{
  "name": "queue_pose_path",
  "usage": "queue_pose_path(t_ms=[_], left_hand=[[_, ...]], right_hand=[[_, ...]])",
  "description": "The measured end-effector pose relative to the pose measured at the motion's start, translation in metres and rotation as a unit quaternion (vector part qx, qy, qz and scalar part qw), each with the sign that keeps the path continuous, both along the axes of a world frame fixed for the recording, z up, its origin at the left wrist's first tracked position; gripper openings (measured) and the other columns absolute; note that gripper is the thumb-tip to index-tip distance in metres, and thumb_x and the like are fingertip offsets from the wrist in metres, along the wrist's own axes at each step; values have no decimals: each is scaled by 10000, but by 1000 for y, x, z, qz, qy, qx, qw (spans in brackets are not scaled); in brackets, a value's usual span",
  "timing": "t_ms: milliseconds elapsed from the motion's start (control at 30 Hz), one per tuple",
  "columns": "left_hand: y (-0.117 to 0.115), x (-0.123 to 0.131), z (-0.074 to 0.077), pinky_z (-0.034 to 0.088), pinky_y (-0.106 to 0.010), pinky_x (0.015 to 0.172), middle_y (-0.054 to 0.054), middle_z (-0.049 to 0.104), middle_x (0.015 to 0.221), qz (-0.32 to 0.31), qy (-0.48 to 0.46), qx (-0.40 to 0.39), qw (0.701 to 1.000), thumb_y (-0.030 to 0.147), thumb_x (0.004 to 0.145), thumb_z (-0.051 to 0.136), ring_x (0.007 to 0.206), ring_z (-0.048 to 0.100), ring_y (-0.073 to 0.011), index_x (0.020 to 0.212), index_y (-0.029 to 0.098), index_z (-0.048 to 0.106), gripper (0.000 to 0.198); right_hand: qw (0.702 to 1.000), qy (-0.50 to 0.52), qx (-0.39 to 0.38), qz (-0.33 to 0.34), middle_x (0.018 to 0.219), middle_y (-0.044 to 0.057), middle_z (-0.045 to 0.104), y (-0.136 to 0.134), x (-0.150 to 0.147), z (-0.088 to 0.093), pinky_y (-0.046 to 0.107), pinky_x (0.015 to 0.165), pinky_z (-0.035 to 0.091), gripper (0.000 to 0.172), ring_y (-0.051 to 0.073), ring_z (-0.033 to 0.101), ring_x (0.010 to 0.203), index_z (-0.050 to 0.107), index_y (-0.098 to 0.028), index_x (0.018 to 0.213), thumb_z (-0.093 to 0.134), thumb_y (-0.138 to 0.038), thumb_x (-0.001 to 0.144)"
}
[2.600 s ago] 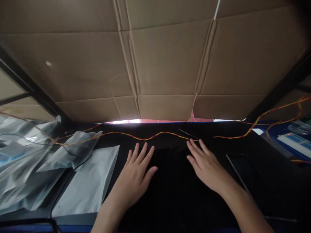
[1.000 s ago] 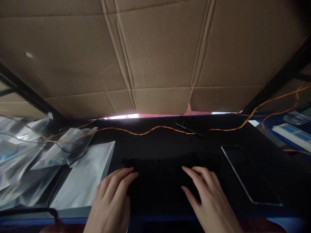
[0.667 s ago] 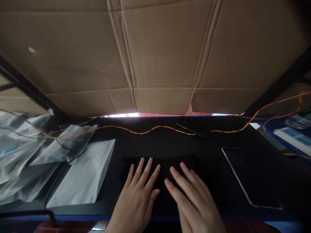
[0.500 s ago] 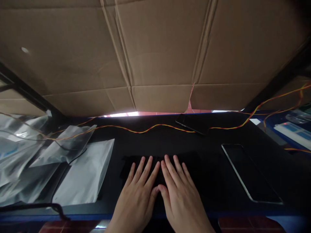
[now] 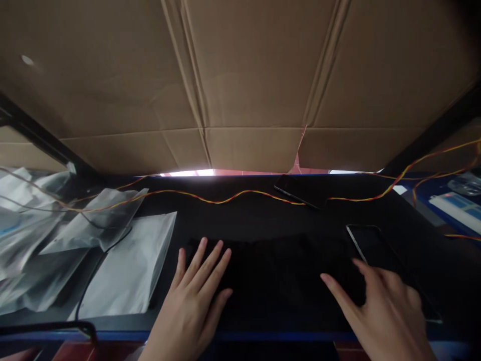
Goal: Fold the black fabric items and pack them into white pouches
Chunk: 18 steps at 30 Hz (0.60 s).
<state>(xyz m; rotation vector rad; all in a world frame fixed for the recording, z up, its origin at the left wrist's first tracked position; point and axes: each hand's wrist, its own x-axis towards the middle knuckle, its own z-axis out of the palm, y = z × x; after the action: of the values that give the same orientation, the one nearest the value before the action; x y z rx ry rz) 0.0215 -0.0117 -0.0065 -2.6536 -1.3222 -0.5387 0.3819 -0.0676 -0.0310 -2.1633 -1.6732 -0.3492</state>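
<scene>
- Left hand (image 5: 191,298): fingers spread over black cloth (image 5: 274,271); light, flat pressure should steady it.
- Right hand (image 5: 391,308): thumb and fingers parted, grip unclear; avoid nudging smartphone (image 5: 373,241).

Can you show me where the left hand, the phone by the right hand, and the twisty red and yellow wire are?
Left hand (image 5: 192,301): head view, back of the hand.
Nearer phone (image 5: 370,243): head view, upper part of the dark screen.
Red and yellow wire (image 5: 248,191): head view, its middle bump.
</scene>
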Motion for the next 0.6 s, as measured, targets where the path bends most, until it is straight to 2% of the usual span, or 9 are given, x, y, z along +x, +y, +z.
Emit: queue_pose_path(t_ms=[67, 133, 200, 267, 333, 400, 467, 533, 600], left_hand=[[4, -2, -8, 253, -819, 1277, -91, 480, 1737, 7, 0, -9, 1000, 278, 1116, 513, 1674, 274, -426, 1767, 272, 253, 701], [5, -4, -13, 196, -852, 1269, -78, 470, 1744, 10, -3, -20, 1000, 256, 1115, 502, 1688, 219, -434, 1766, 295, 255, 697], [5, -5, -14, 155, -854, 1272, -84, 439, 1763, 5, -7, -34, 999, 249, 1116, 492, 1699, 175, -431, 1772, 277, 231, 706], [2, -6, -11, 131, -836, 1283, -118, 391, 1785, -12, -13, -46, 999, 285, 1124, 488, 1706, 142, -428, 1780, 217, 186, 725], [0, -8, -8, 121, -811, 1297, -144, 354, 1799, -29, -23, -48, 998, 321, 1130, 479, 1711, 119, -424, 1781, 167, 157, 743], [-1, -9, -7, 132, -785, 1311, -139, 358, 1799, -39, -29, -42, 998, 312, 1127, 476, 1713, 122, -412, 1779, 163, 174, 734], [-1, -10, -7, 159, -751, 1326, -111, 387, 1791, -40, -28, -34, 998, 264, 1115, 486, 1713, 150, -390, 1773, 188, 217, 715], [0, -10, -8, 186, -717, 1337, -88, 417, 1778, -44, -23, -25, 998, 215, 1103, 497, 1710, 185, -366, 1764, 201, 255, 704], [1, -11, -8, 213, -693, 1341, -75, 444, 1765, -48, -19, -18, 998, 193, 1099, 501, 1705, 218, -349, 1758, 204, 277, 697]], right_hand=[[1000, -5, -15, 2, 1077, 261, 709, 2, 4, -6, 642, 767, 588, 827, 470, 700, 939, 701, -132, 1176, 346, -863, 1017], [999, 43, -1, 16, 1069, 213, 737, 6, 2, -3, 567, 737, 607, 709, 399, 729, 864, 691, -196, 1080, 340, -812, 1051], [993, 114, 12, 11, 968, 130, 763, 9, -4, 12, 445, 598, 591, 608, 298, 722, 673, 673, -246, 1031, 416, -797, 1047], [987, 159, 31, -8, 838, 60, 754, 11, -12, 34, 362, 463, 513, 530, 244, 678, 538, 676, -278, 1022, 536, -789, 1011], [983, 165, 79, 3, 828, 49, 755, 13, -26, 56, 346, 492, 531, 430, 259, 727, 618, 687, -293, 1041, 616, -717, 1011], [977, 153, 134, 64, 1006, 81, 788, 16, -48, 72, 367, 694, 619, 276, 274, 786, 840, 687, -290, 1107, 619, -555, 1069], [967, 141, 138, 161, 1051, 77, 788, 20, -77, 76, 362, 796, 632, 141, 247, 787, 899, 680, -278, 1108, 577, -374, 1107], [953, 112, 109, 259, 1018, 72, 793, 24, -105, 70, 359, 742, 632, 188, 243, 789, 877, 701, -247, 1126, 517, -288, 1121], [945, 103, 74, 301, 1048, 72, 814, 25, -126, 58, 378, 694, 639, 272, 251, 791, 857, 730, -216, 1174, 480, -315, 1135]])
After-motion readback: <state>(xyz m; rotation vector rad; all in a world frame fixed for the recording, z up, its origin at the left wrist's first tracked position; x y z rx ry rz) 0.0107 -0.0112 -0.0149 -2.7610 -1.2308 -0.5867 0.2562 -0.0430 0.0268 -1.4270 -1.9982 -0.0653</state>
